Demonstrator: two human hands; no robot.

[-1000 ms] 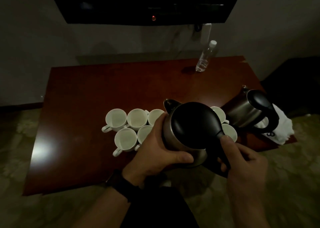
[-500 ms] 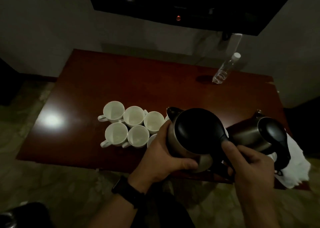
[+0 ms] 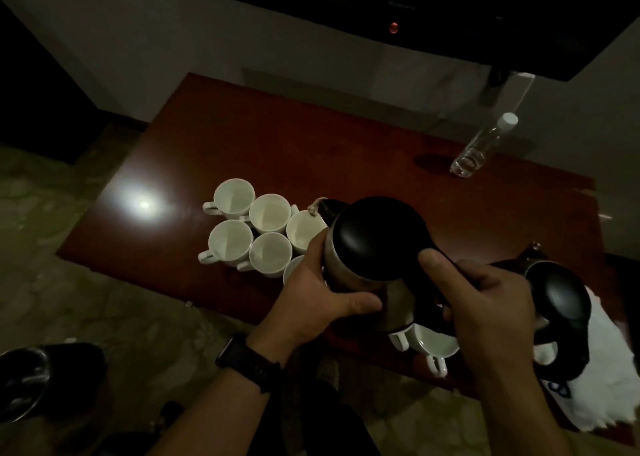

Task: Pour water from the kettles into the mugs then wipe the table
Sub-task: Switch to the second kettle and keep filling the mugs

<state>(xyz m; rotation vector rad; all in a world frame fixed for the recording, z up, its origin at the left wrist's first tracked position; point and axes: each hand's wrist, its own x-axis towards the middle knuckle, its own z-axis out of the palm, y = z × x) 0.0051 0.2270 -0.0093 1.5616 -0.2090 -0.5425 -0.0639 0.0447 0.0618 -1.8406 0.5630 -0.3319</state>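
I hold a steel kettle with a black lid (image 3: pixel 379 235) over the dark red table (image 3: pixel 277 150). My right hand (image 3: pixel 491 303) grips its black handle; my left hand (image 3: pixel 322 292) is pressed around its steel body. The spout (image 3: pixel 320 207) is tipped over a white mug (image 3: pixel 304 230) in a cluster of several white mugs (image 3: pixel 263 227). Two more mugs (image 3: pixel 433 344) peek out below the kettle near the table's front edge. A second steel kettle (image 3: pixel 561 299) stands at the right, behind my right hand.
A white cloth (image 3: pixel 609 379) lies at the table's right front corner under the second kettle. A clear plastic bottle (image 3: pixel 481 147) stands at the back right. A dark screen (image 3: pixel 433 8) hangs on the wall. A dark round object (image 3: pixel 24 383) sits on the floor at left.
The view has swung left and down. The kettle in my hands has moved left, so its spout now sits over the mug cluster and tips further forward.
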